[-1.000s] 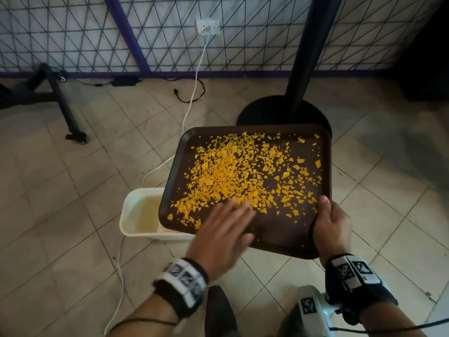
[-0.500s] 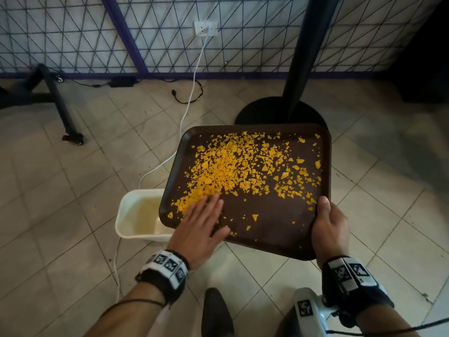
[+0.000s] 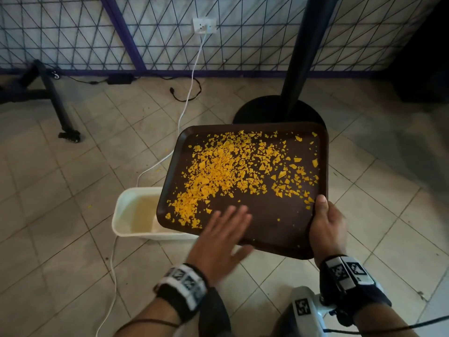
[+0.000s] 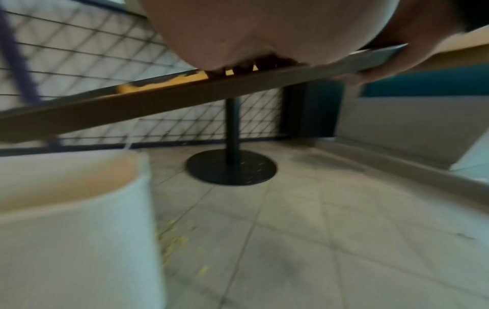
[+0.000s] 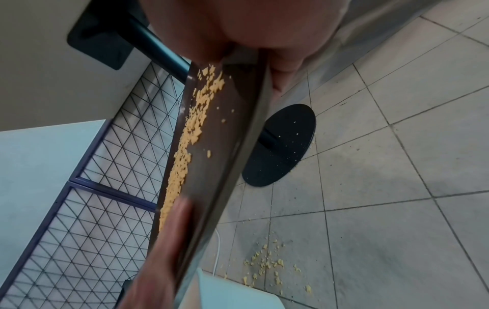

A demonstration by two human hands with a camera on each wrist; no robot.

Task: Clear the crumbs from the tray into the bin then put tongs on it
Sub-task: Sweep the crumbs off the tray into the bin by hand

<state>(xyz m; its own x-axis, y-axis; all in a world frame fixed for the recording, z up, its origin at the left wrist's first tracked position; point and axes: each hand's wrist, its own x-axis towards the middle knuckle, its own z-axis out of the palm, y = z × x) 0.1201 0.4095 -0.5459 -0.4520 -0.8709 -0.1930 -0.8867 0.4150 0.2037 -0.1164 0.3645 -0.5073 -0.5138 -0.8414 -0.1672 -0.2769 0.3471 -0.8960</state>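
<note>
A dark brown tray point(image 3: 279, 215) is held above the tiled floor, its left side lower. Yellow crumbs point(image 3: 218, 171) cover it, thickest left of centre. My left hand point(image 3: 223, 234) lies flat with straight fingers on the tray's near part, just right of the crumb pile. My right hand point(image 3: 325, 224) grips the tray's near right corner, thumb on top. A white bin point(image 3: 136, 212) stands on the floor under the tray's left edge. In the right wrist view the crumbs point(image 5: 190, 125) line the tray point(image 5: 232, 125). No tongs are in view.
A black pole with a round base point(image 3: 279, 110) stands just behind the tray. A white cable point(image 3: 187, 105) runs from the wall socket past the bin. Spilled crumbs point(image 5: 267, 265) lie on the tiles beside the bin. A black frame leg point(image 3: 60, 110) stands far left.
My left hand swept left across the tray's near part, pushing crumbs toward the left edge, then came back to the right. The tray's near strip now shows bare. The right hand kept its grip.
</note>
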